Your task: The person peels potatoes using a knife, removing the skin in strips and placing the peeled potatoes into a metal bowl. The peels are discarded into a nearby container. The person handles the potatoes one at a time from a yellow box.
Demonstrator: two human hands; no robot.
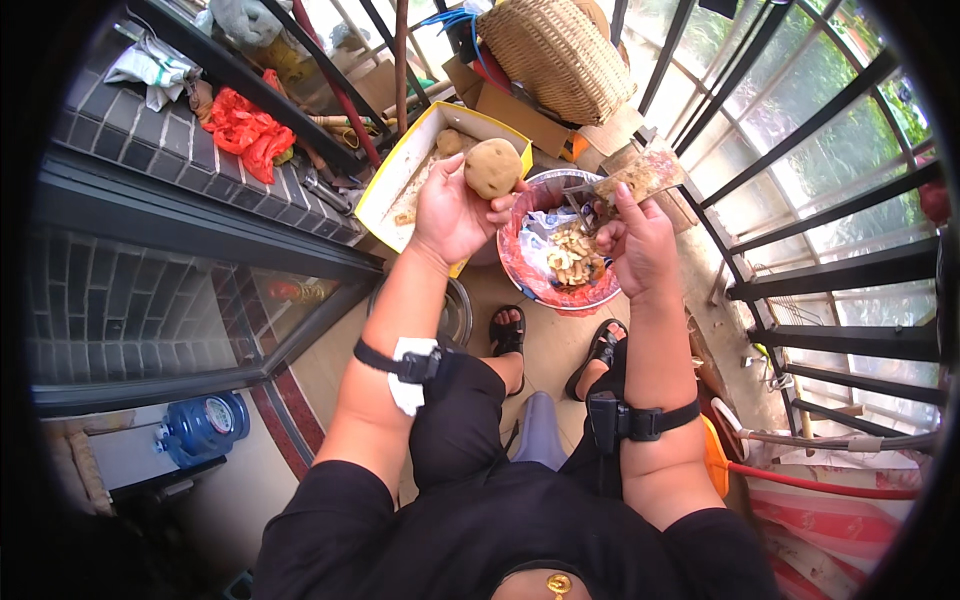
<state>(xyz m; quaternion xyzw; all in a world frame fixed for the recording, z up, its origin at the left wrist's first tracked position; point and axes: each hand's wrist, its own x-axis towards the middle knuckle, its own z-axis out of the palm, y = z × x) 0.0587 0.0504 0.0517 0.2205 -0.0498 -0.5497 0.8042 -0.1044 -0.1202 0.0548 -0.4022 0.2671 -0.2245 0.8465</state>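
Note:
My left hand (459, 211) holds a round brown potato (492, 168) over the near right edge of a yellow-rimmed box (369, 196). Another potato (449, 142) lies in that box. In my right hand (636, 238) is a worn, flat tool (641, 171), perhaps a cleaver; my fingers cover part of it, so its exact kind is unclear. Below and between my hands stands a bin lined with a red plastic bag (512, 259). Pale peelings or scraps (574, 259) and crumpled wrappers (538, 227) lie in the bin.
A woven basket (559, 60) and a cardboard box (517, 120) stand beyond the bin. Black railings (832, 281) run along the right. A metal basin (457, 311) sits near my left foot. Red plastic bags (247, 131) rest on the brick ledge at left.

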